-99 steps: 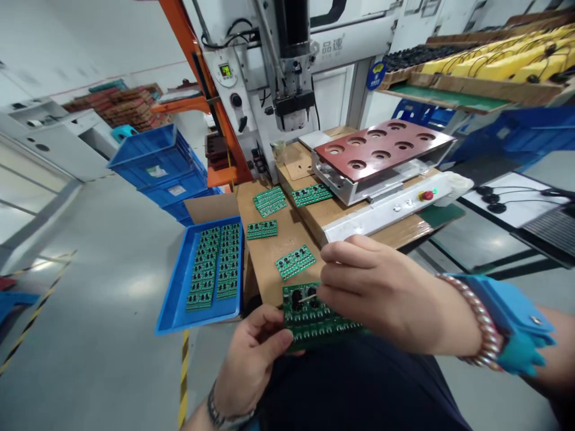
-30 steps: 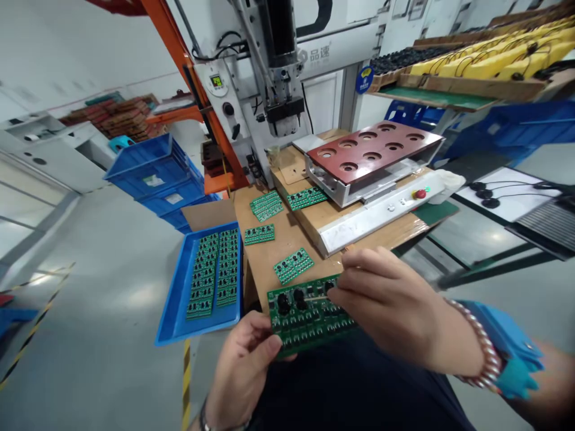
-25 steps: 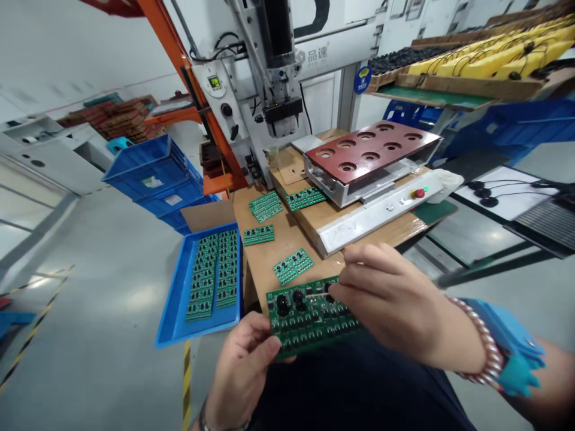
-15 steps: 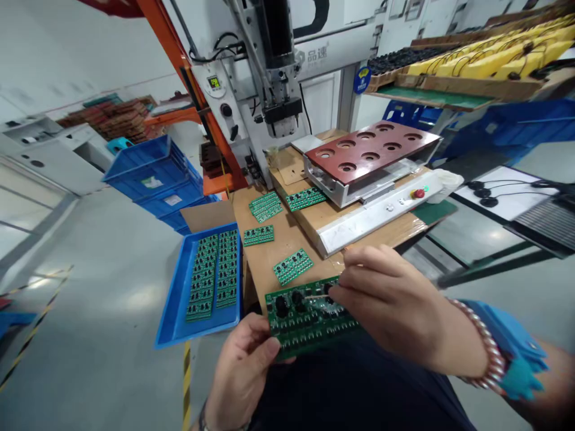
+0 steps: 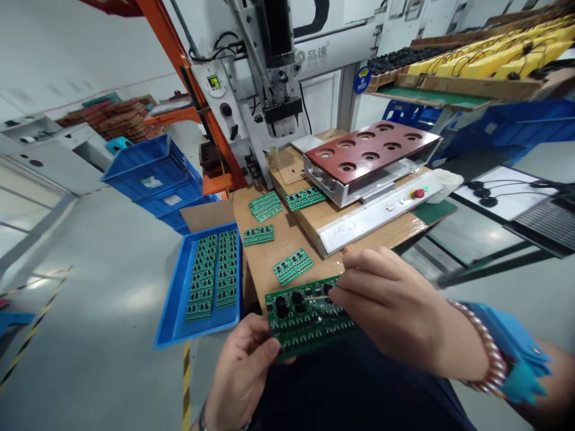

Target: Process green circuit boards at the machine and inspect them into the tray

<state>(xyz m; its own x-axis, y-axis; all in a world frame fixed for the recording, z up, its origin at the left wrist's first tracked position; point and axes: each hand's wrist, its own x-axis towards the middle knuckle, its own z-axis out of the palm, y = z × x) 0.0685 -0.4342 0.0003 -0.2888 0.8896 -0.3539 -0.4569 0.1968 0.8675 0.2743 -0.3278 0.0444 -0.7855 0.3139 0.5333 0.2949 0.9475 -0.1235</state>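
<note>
A green circuit board with round black components is held tilted in front of my body. My left hand grips its left end, thumb on top and fingers beneath. Over the board's right part, my right hand pinches a thin pale stick, which looks like a toothpick or swab. The stick's tip points left, close to one of the black components. My right fingers hide the board's right end. Just beyond it, another circuit board lies on the brown worktable.
More circuit boards lie farther back. On the left stands a blue tray filled with rows of boards, near stacked blue crates. A machine with a red-brown fixture plate and a red button stands ahead.
The stick's tip has shifted very slightly over the board with a small motion of my right hand. My left hand and the board stay in place.
</note>
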